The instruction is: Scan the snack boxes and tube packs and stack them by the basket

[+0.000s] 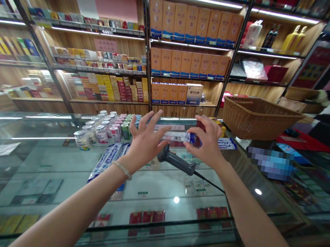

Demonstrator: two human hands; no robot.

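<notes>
Above a glass counter, my right hand point(207, 141) is closed with thumb and fingers on the blue end of a slim white-and-blue packet point(178, 136) that shows a barcode. My left hand point(146, 140), with a beaded bracelet at the wrist, has its fingers spread at the packet's other end. Its thumb is close to the packet; whether it touches I cannot tell. Just below lies a dark handheld barcode scanner point(177, 161), its cable running right. Several long blue-and-white packets point(109, 160) lie beside my left wrist. Small clear-lidded jars point(100, 127) stand in rows behind them.
A wicker basket point(257, 118) stands at the right, beyond more blue-and-white packets point(227, 143). Red packs point(147, 218) show under the glass counter top point(76, 193). Shelves with orange boxes point(198, 25) and small packs line the back wall.
</notes>
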